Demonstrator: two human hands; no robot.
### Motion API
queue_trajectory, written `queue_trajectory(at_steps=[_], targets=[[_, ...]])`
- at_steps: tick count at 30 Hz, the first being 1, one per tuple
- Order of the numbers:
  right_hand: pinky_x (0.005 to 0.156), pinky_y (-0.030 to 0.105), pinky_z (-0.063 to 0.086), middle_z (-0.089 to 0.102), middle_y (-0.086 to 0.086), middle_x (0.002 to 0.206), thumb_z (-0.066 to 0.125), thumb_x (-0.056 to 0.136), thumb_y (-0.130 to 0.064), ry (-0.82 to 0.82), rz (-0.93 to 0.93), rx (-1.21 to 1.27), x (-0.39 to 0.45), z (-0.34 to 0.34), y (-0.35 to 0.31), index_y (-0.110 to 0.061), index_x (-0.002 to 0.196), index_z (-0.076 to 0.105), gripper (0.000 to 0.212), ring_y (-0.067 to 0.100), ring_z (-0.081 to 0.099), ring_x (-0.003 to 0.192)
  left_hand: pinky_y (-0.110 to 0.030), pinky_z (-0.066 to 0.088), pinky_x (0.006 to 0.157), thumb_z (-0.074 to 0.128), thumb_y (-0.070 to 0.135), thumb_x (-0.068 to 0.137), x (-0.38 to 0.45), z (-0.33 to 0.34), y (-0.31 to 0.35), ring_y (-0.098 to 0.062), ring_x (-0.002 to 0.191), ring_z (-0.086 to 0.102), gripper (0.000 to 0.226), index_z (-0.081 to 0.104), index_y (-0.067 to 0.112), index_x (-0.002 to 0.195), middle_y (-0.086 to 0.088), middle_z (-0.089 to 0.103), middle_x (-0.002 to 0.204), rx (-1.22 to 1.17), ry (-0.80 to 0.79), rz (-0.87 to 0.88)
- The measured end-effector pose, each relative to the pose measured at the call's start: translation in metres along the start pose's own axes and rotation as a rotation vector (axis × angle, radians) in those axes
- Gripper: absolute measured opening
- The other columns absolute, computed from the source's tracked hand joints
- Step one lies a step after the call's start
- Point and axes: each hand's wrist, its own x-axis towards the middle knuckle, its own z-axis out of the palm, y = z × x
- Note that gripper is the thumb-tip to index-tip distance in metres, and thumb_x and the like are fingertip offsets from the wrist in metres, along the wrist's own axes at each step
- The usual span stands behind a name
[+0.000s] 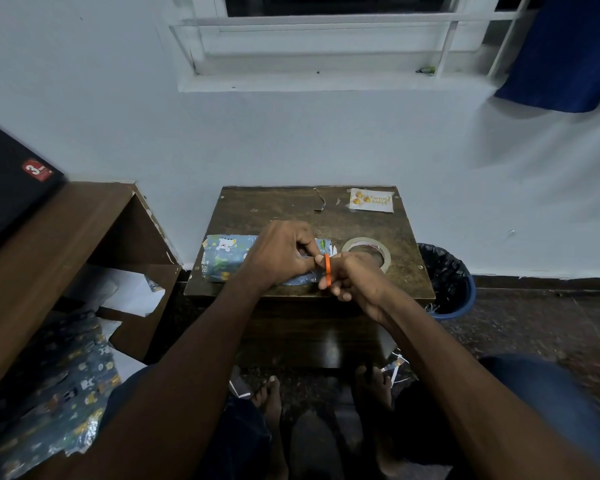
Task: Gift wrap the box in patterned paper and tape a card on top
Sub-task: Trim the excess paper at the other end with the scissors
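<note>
1. Right hand (350,277) grips orange scissors (327,269), fingers curled round the handle.
2. Left hand (284,252) pinches at the scissors' tip; what it pinches cannot be told.
3. Wrapped box (226,256) lies under both hands at the table's (274,206) front edge.
4. Tape roll (367,251) just right; card (371,200) at the far right corner.

Left grip (284,252) pinching; right grip (352,275) curled, touching.
</note>
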Motion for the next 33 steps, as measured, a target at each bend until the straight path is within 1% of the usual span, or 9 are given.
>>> queue_trajectory(at_steps=[4, 8, 11, 13, 15, 19, 22, 26, 33], targets=[[0.036, 0.019, 0.031, 0.071, 0.019, 0.073, 0.067, 0.093, -0.004, 0.003, -0.017, -0.022, 0.002, -0.001, 0.002, 0.003, 0.095, 0.073, 0.009, 0.013, 0.046, 0.044, -0.038, 0.058, 0.061, 0.094, 0.011, 0.069, 0.001, 0.0, -0.002, -0.007, 0.069, 0.069, 0.017, 0.083, 0.023, 0.074, 0.012, 0.073, 0.076, -0.012, -0.003, -0.001], [0.036, 0.019, 0.033, 0.071, 0.019, 0.074, 0.07, 0.095, -0.007, 0.012, -0.036, -0.046, 0.003, 0.0, 0.006, 0.0, 0.089, 0.072, 0.009, 0.013, 0.047, 0.044, -0.035, 0.059, 0.073, 0.093, 0.014, 0.07, 0.002, -0.006, -0.004, -0.005, 0.081, 0.068, 0.022, 0.081, 0.023, 0.085, 0.012, 0.071, 0.089, -0.02, -0.047, 0.005], [0.037, 0.019, 0.034, 0.073, 0.018, 0.075, 0.071, 0.095, -0.01, -0.003, -0.035, -0.087, 0.004, 0.0, 0.005, -0.001, 0.087, 0.074, 0.013, 0.012, 0.049, 0.046, -0.038, 0.042, 0.1, 0.096, 0.036, 0.064, 0.005, -0.014, -0.005, -0.006, 0.109, 0.057, 0.056, 0.067, 0.029, 0.111, 0.015, 0.061, 0.115, 0.13, -0.119, -0.074], [0.037, 0.019, 0.034, 0.073, 0.019, 0.076, 0.07, 0.095, -0.009, -0.012, -0.018, -0.085, 0.004, -0.001, 0.004, 0.0, 0.086, 0.077, 0.014, 0.013, 0.049, 0.046, -0.038, 0.029, 0.101, 0.097, 0.049, 0.056, 0.006, -0.017, -0.007, -0.006, 0.118, 0.047, 0.083, 0.054, 0.033, 0.125, 0.016, 0.053, 0.126, 0.29, -0.221, -0.181], [0.038, 0.021, 0.034, 0.074, 0.021, 0.078, 0.073, 0.094, -0.015, -0.014, -0.001, -0.071, 0.004, 0.0, 0.002, 0.0, 0.088, 0.075, 0.016, 0.015, 0.05, 0.047, -0.038, 0.03, 0.102, 0.099, 0.048, 0.054, 0.005, -0.015, -0.012, -0.007, 0.12, 0.048, 0.092, 0.048, 0.033, 0.13, 0.016, 0.053, 0.129, 0.311, -0.296, -0.236], [0.039, 0.022, 0.035, 0.074, 0.021, 0.079, 0.077, 0.093, -0.024, -0.024, -0.017, -0.065, 0.006, 0.001, 0.0, -0.007, 0.092, 0.066, 0.02, 0.017, 0.051, 0.048, -0.043, 0.048, 0.101, 0.093, 0.017, 0.066, 0.007, -0.014, -0.016, -0.018, 0.112, 0.059, 0.07, 0.048, 0.04, 0.115, 0.016, 0.058, 0.116, 0.239, -0.202, -0.222], [0.04, 0.022, 0.035, 0.074, 0.02, 0.081, 0.077, 0.094, -0.025, -0.02, -0.038, -0.057, 0.007, 0.002, -0.003, -0.01, 0.093, 0.063, 0.02, 0.016, 0.051, 0.049, -0.038, 0.036, 0.102, 0.089, 0.01, 0.071, 0.01, -0.01, -0.012, -0.017, 0.11, 0.055, 0.063, 0.05, 0.037, 0.113, 0.016, 0.055, 0.113, 0.368, -0.122, -0.135], [0.041, 0.023, 0.036, 0.075, 0.02, 0.08, 0.077, 0.094, -0.026, -0.017, -0.033, -0.066, 0.008, -0.001, 0.0, -0.008, 0.099, 0.064, 0.023, 0.016, 0.052, 0.049, -0.035, 0.028, 0.097, 0.094, 0.028, 0.071, 0.008, -0.003, -0.012, -0.017, 0.115, 0.052, 0.067, 0.052, 0.031, 0.124, 0.011, 0.054, 0.123, 0.363, -0.122, -0.084], [0.04, 0.023, 0.035, 0.073, 0.021, 0.079, 0.073, 0.095, -0.032, -0.055, 0.0, 0.001, 0.001, 0.004, 0.004, -0.002, 0.106, 0.065, 0.032, 0.018, 0.051, 0.05, -0.035, 0.05, 0.095, 0.081, 0.044, 0.077, 0.001, -0.016, -0.015, -0.005, 0.107, 0.06, 0.04, 0.065, 0.033, 0.112, 0.018, 0.062, 0.112, 0.086, -0.055, -0.043]])
